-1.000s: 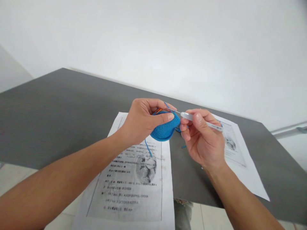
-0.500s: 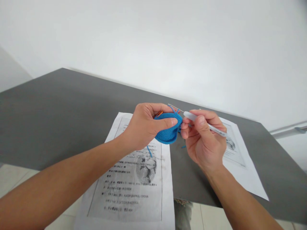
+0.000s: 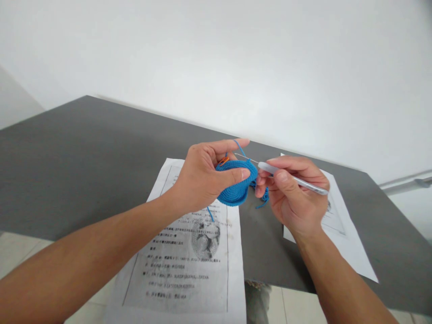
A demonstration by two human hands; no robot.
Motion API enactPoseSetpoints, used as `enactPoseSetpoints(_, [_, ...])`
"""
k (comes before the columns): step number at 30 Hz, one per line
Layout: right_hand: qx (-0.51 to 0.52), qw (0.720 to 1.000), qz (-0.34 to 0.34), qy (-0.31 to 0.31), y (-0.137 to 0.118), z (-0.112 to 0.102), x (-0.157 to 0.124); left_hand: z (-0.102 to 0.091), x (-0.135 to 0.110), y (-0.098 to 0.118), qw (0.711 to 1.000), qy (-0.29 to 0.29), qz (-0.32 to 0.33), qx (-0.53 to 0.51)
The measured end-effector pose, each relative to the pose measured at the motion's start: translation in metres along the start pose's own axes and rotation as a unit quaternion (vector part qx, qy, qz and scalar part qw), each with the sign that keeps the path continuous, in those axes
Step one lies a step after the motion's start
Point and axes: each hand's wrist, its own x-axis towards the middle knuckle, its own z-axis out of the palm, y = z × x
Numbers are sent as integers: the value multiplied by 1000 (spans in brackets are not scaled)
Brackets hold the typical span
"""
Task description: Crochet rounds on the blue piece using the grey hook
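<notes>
A round blue crochet piece point(image 3: 232, 191) is pinched in my left hand point(image 3: 205, 175), with the thumb across its front. An orange stitch marker point(image 3: 223, 160) sits at its upper left edge. My left index finger is stretched out, and blue working yarn point(image 3: 240, 147) runs over it down to the piece. My right hand point(image 3: 297, 193) grips a crochet hook point(image 3: 268, 168) by its pale grey handle, pen-like. The hook's thin metal shaft points left, at the top edge of the piece. A blue yarn tail point(image 3: 210, 213) hangs below my left hand.
Loose blue yarn point(image 3: 263, 195) lies on the dark grey table point(image 3: 84, 166) behind the right fingers. A printed sheet point(image 3: 182, 270) lies under my left arm and overhangs the front edge. Another printed sheet point(image 3: 351, 243) is at the right. A white wall point(image 3: 216, 67) stands behind.
My left index finger has lifted and straightened, raising the yarn. My right hand and the hook have shifted slightly right, and more of the loose yarn shows between the hands.
</notes>
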Motion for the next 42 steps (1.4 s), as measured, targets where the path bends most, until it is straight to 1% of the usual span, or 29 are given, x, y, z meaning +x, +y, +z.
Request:
enactPoseSetpoints(8, [-24,999,-28,-24,-7,-10,4,-2,0,-1,998,-10,28,50])
enactPoseSetpoints(19, [-81,993,-58,-63,-12,-26,3,0,-1,3,997,-20,16,71])
enactPoseSetpoints(25, [-95,989,-79,-78,-12,-32,4,0,1,2,997,-8,33,73])
enactPoseSetpoints(31, [-115,984,-112,-81,-10,-32,5,1,0,3,994,-1,47,97])
enactPoseSetpoints(37, [-169,971,-161,-60,-11,-25,2,2,-2,1,984,24,100,148])
enactPoseSetpoints(42, [-196,963,-177,-48,-11,-19,-1,3,-2,0,975,32,133,173])
